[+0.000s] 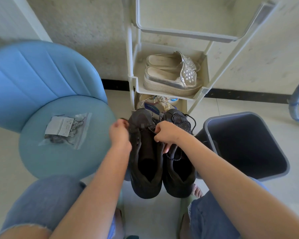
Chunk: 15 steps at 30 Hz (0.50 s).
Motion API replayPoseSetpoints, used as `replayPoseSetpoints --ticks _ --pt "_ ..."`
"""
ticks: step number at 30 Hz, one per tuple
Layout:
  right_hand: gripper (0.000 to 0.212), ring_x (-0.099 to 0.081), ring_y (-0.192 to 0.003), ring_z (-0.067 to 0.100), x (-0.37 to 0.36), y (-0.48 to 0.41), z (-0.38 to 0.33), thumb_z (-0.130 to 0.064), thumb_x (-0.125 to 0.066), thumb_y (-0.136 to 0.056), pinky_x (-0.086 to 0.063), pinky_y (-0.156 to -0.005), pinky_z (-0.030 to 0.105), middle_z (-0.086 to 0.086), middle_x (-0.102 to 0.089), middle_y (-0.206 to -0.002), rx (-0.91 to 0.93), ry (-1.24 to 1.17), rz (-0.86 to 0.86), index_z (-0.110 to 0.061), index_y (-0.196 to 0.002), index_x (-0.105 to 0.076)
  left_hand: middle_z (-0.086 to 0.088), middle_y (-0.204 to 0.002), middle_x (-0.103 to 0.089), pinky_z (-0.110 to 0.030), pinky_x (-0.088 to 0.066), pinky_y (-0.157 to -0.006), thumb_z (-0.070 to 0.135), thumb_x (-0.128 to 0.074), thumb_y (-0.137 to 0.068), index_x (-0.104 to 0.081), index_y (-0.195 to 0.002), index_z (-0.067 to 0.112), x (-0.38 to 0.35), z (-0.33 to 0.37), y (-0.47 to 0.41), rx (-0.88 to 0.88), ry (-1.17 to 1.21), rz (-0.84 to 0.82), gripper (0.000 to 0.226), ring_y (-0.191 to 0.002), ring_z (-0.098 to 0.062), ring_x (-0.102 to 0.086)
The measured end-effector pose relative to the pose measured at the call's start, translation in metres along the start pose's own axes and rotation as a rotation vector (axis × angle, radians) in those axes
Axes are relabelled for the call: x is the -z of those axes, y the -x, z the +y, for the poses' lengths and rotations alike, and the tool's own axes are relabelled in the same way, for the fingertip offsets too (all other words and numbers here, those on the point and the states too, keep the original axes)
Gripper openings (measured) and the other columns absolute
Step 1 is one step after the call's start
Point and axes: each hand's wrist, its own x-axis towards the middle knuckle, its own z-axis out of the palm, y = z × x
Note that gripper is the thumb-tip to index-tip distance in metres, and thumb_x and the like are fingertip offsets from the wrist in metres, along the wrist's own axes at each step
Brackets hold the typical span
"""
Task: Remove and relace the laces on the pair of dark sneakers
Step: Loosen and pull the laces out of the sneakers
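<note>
As the left sneaker (145, 152) is lying toe-away, its lace (149, 129) is being pinched crosswise by left hand (119, 133) and right hand (166, 133).

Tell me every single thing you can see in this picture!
sneakers: 2, black, side by side on the floor between the knees
laces: count unclear, dark, on the sneakers
chair: 1, blue, left of the sneakers
bag: 1, clear, on the chair seat
rack: 1, cream, at the wall behind the sneakers
slip-on shoes: 2, silver, rack's middle shelf
colourful shoes: count unclear, mixed colours, rack's bottom shelf
bin: 1, dark grey, right of the sneakers
jeans: 1 pair, blue, on both legs
left hand: 1, pinches a lace beside the left sneaker
right hand: 1, grips a lace over the sneakers
</note>
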Motion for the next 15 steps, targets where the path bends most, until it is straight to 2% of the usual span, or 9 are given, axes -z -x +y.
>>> replayPoseSetpoints --ticks 2,3,4,5,6,8,10,12,15 --pt "0.013 -0.063 -0.047 0.03 0.001 -0.001 0.001 0.003 -0.049 -0.085 -0.05 -0.045 0.029 0.015 -0.051 -0.068 0.001 0.008 -0.019 -0.004 -0.075 -0.049 0.004 -0.064 -0.062 -0.029 -0.047 -0.062 0.017 -0.032 -0.103 -0.051 -0.089 0.013 0.003 0.02 0.0 0.156 0.399 0.018 0.023 -0.062 -0.01 -0.06" --pt "0.019 -0.063 -0.046 0.03 0.001 -0.002 0.001 0.003 -0.05 -0.085 -0.048 -0.044 0.028 0.013 -0.049 -0.06 -0.003 0.014 -0.024 -0.005 -0.069 -0.046 0.001 -0.063 -0.059 -0.028 -0.05 -0.056 0.017 -0.031 -0.103 -0.047 -0.093 0.011 0.003 0.028 0.004 0.148 0.476 -0.039 0.02 -0.052 -0.009 -0.06" --pt "0.021 -0.063 -0.045 0.029 0.001 -0.002 0.001 0.002 -0.05 -0.085 -0.048 -0.043 0.027 0.011 -0.049 -0.054 -0.005 0.025 -0.025 -0.006 -0.066 -0.046 -0.001 -0.06 -0.054 -0.025 -0.049 -0.046 0.016 -0.032 -0.103 -0.045 -0.09 0.011 0.001 0.034 0.01 0.11 0.436 -0.113 0.018 -0.041 -0.009 -0.054" --pt "0.02 -0.063 -0.043 0.028 0.001 -0.003 0.0 0.001 -0.05 -0.086 -0.047 -0.043 0.027 0.009 -0.049 -0.051 -0.005 0.038 -0.026 -0.005 -0.067 -0.047 -0.001 -0.056 -0.049 -0.02 -0.042 -0.039 0.017 -0.036 -0.1 -0.044 -0.085 0.013 -0.002 0.037 0.018 0.049 0.278 -0.19 0.018 -0.035 -0.008 -0.045" --pt "0.017 -0.062 -0.041 0.026 0.0 -0.003 0.001 0.0 -0.051 -0.086 -0.047 -0.042 0.027 0.009 -0.05 -0.049 -0.001 0.049 -0.026 -0.004 -0.069 -0.048 -0.001 -0.058 -0.049 -0.018 -0.036 -0.039 0.021 -0.041 -0.098 -0.046 -0.083 0.016 -0.005 0.032 0.023 -0.059 0.005 -0.253 0.017 -0.037 -0.01 -0.042" --pt "0.013 -0.062 -0.039 0.026 -0.001 -0.003 0.0 0.0 -0.051 -0.086 -0.048 -0.04 0.027 0.01 -0.053 -0.05 0.004 0.045 -0.027 -0.002 -0.073 -0.05 -0.001 -0.075 -0.058 -0.024 -0.044 -0.055 0.03 -0.056 -0.09 -0.057 -0.088 0.021 -0.005 0.014 0.019 -0.394 -0.693 -0.342 0.01 -0.059 -0.015 -0.054" --pt "0.01 -0.063 -0.042 0.026 0.0 -0.002 -0.001 0.0 -0.05 -0.085 -0.049 -0.039 0.027 0.013 -0.057 -0.054 0.007 0.038 -0.037 0.0 -0.075 -0.053 0.0 -0.093 -0.061 -0.031 -0.049 -0.075 0.033 -0.065 -0.085 -0.067 -0.095 0.025 -0.002 0.0 0.014 -0.62 -1.136 -0.423 0.013 -0.084 -0.017 -0.059" --pt "0.012 -0.063 -0.043 0.024 0.001 -0.001 0.0 -0.001 -0.051 -0.086 -0.048 -0.039 0.025 0.013 -0.058 -0.056 0.003 0.019 -0.047 -0.002 -0.074 -0.053 0.002 -0.102 -0.064 -0.033 -0.05 -0.082 0.032 -0.068 -0.083 -0.07 -0.101 0.028 0.0 -0.003 0.013 -0.633 -1.25 -0.483 0.018 -0.095 -0.017 -0.06" --pt "0.009 -0.063 -0.042 0.024 0.001 -0.001 0.0 0.0 -0.051 -0.085 -0.047 -0.038 0.025 0.012 -0.058 -0.054 0.0 0.024 -0.046 -0.001 -0.076 -0.053 0.004 -0.102 -0.069 -0.032 -0.05 -0.08 0.033 -0.065 -0.086 -0.071 -0.102 0.03 -0.003 -0.005 0.015 -0.616 -1.264 -0.463 0.018 -0.097 -0.018 -0.061"
